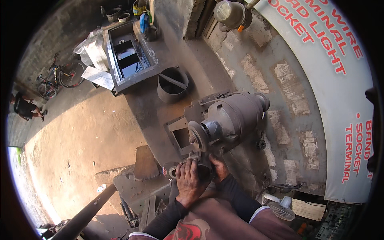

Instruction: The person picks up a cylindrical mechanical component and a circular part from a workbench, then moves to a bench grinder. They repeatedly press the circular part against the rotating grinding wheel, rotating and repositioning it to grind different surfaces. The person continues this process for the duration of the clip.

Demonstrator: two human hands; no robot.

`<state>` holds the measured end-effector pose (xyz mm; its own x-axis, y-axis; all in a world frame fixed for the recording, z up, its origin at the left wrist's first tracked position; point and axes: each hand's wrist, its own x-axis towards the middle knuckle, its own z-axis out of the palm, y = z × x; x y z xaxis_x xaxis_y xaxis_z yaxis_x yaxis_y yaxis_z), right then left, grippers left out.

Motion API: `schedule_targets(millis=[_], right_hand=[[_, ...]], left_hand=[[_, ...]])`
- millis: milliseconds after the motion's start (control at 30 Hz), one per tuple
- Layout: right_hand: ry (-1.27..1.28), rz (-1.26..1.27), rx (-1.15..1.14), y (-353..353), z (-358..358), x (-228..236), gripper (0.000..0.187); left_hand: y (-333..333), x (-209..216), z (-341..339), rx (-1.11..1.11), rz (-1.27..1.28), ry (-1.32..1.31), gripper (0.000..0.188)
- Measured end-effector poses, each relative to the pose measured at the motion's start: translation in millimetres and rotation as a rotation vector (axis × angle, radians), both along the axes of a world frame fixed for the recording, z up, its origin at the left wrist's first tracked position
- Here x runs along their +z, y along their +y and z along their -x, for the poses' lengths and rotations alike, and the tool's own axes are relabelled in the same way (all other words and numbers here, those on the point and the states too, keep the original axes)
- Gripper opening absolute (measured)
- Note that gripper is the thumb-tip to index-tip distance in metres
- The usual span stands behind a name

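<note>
We note L hand [188, 176] curled over dark metal pt. [205, 164], R hand [219, 168] gripping its side, nr. grinder wheel [198, 135].

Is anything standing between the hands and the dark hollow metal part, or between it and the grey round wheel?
Nothing visible. The left hand and right hand hold the dark hollow metal part directly; the grey round wheel is right beside it, contact unclear.

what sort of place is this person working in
Probably a small repair or metalworking shop, judging by the dust-coated motor with its round wheel, the grimy bucket and the rectangular trough beyond.
</note>
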<state>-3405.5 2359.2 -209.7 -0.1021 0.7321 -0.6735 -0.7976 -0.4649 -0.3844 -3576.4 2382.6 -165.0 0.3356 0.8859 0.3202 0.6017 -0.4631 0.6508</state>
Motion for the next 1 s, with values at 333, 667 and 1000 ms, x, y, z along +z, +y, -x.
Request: schedule_targets(millis=[333,667,1000], right_hand=[[-0.203,-0.014,-0.043,-12.2,-15.4,-24.1,0.038],[-0.042,0.031,-0.101,5.8,-38.7,-34.8,0.036],[0.115,0.043,-0.142,7.4,-32.6,-24.2,0.031]], left_hand=[[20.6,3.3,37.9,0.335,0.952,-0.857,0.04],[41.7,9.1,10.8,0.348,0.649,-0.349,0.038],[40.5,13.5,6.5,0.383,0.581,-0.372,0.034]])
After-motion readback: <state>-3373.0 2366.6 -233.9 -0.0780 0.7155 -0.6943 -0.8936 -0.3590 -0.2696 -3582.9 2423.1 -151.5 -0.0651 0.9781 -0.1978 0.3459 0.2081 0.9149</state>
